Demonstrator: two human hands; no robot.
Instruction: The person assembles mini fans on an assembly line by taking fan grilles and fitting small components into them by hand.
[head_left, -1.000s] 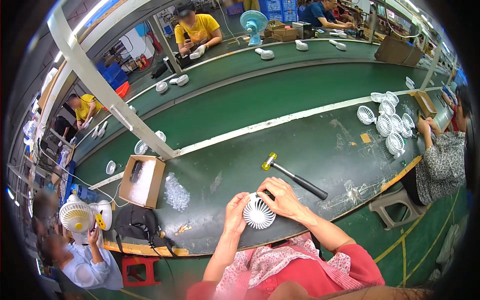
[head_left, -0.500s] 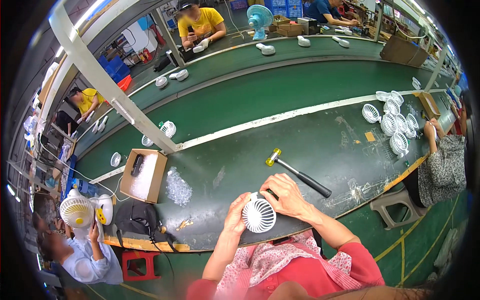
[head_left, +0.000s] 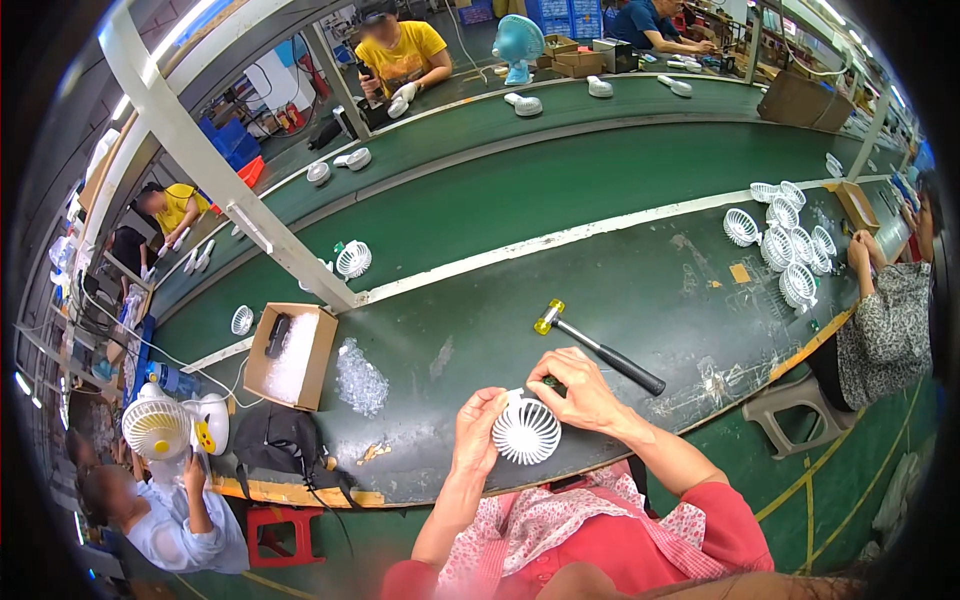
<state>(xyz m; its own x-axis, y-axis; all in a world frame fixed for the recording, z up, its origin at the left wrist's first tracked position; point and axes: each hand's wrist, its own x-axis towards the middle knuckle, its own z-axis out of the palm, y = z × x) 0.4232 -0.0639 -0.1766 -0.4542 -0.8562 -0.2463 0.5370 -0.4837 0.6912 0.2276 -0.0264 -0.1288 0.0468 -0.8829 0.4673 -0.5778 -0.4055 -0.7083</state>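
A white round slatted fan cage (head_left: 526, 432) is tilted above the bench's near edge. My left hand (head_left: 478, 428) grips it by its short neck, thumb and fingers closed there. Beside the neck, my right hand (head_left: 580, 392) is closed, its fingertips pinching a small dark green piece (head_left: 553, 384) mostly hidden by the fingers. Just beyond my right hand lies a mallet (head_left: 600, 348) with yellow faces and a black handle.
Clear plastic pieces (head_left: 360, 378) are heaped left, beside a cardboard box (head_left: 318, 350) and black bag (head_left: 275, 438). Several fan cages (head_left: 797, 248) lie right, near a co-worker's hands (head_left: 866, 252). A green conveyor (head_left: 520, 180) runs beyond the bench; a post (head_left: 235, 190) stands left.
The green piece now shows at my right fingertips, and the held cage has turned slightly. On the near belt the cages moved right; on the far belt the handheld fans moved left.
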